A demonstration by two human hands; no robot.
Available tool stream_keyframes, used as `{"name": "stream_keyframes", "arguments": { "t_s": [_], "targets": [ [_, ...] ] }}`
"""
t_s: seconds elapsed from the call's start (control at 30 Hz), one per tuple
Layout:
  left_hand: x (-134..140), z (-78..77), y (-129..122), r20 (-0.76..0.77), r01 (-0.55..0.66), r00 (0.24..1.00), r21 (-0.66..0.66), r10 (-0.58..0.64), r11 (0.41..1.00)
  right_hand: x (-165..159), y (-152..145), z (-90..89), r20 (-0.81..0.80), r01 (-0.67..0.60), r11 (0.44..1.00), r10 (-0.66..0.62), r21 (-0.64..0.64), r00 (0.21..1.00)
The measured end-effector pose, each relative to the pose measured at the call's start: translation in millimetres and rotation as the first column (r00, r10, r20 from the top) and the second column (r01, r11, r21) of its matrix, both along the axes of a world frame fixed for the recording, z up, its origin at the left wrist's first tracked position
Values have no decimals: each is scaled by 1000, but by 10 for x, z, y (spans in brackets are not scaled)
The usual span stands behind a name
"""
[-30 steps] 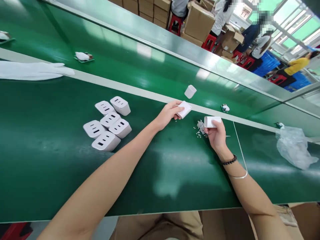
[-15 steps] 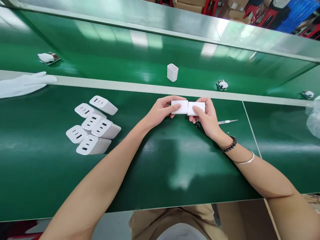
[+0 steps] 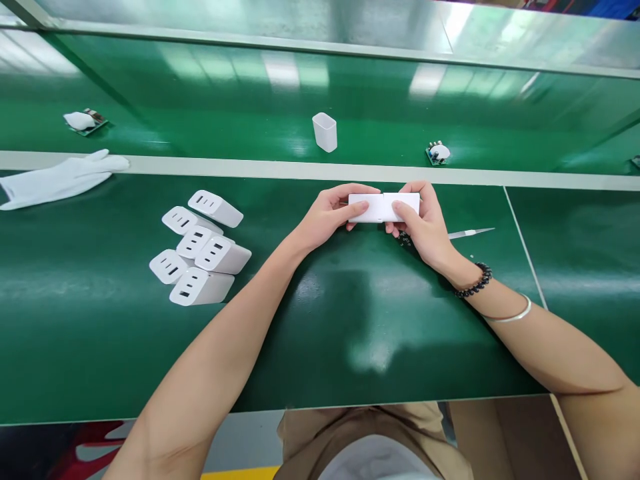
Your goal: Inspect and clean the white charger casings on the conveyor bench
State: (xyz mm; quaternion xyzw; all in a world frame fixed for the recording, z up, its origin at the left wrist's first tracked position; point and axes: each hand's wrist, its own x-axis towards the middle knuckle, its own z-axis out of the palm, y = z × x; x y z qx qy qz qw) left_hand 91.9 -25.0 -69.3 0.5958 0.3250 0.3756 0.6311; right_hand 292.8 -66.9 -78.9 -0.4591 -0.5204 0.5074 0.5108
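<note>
My left hand (image 3: 325,219) grips a white charger block (image 3: 374,212), thumb on its upper face and fingers behind. In my right hand (image 3: 431,230) is a second white block (image 3: 409,198) of similar width, also pinned under the thumb. The two blocks meet end to end above the table, and a thin seam shows between them. Whether they are joined inside is hidden. Left of my hands, several white plug chargers (image 3: 216,283) lie grouped, their slotted ends facing left. A slim pale pointed tool (image 3: 473,233) lies beside my right wrist.
On the far green strip stands a hollow white charger shell (image 3: 326,135). Circuit boards with white filler lie there too, one at left (image 3: 86,123), another at right (image 3: 439,154). A white glove (image 3: 63,180) crosses the pale divider strip (image 3: 225,167). Below is an open cardboard box (image 3: 505,437).
The two blocks now line up more evenly, where a slight step showed at their seam before. Both hands keep their hold. The whole view has shifted a little.
</note>
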Motion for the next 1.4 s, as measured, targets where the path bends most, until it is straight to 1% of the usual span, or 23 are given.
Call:
{"name": "stream_keyframes", "arguments": {
  "t_s": [0.37, 0.6, 0.77, 0.97, 1.2, 1.4],
  "targets": [
    [-12, 5, -1, -7, -6, 1000, 17, 6, 1000, -6, -17, 20, 11, 1, 1000, 0, -8, 1000],
    [3, 7, -1, -47, -17, 999, 44, 19, 999, -2, -13, 16, 23, -17, 1000, 17, -9, 1000],
    [8, 6, -2, -23, -16, 1000, 81, 18, 997, -3, -23, 23, 35, -32, 999, 32, 1, 999],
    [3, -3, 0, -57, -19, 998, 68, 23, 997, -19, -22, 31, 48, -10, 1000, 9, 6, 999],
    [2, 12, -8, -48, -19, 999, 59, 22, 998, -10, -12, 28, 96, -15, 1000, 15, 3, 995],
    [-6, -2, 0, -46, -10, 999, 48, 13, 999, -4, -9, 14, 75, -15, 1000, 16, -11, 997]
  ]
}}
